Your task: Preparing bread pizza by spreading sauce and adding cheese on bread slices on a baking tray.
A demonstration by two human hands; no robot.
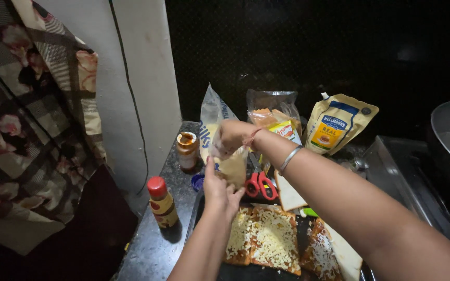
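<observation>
Two bottles (162,202) are standing at nine o'clock of the toast (272,239), scissors (260,183) lying at twelve. The right hand (234,136) is gripping a cheese bag (220,140) above; the left hand (220,190) is cupping its bottom, half open.

Two bare forearms, no sleeves, right hand (231,136) wore a thin red thread at the wrist, a plain silver bangle (289,158) just behind the thread, left hand (219,191) unadorned, no rings seen, nails short, unpainted.
</observation>
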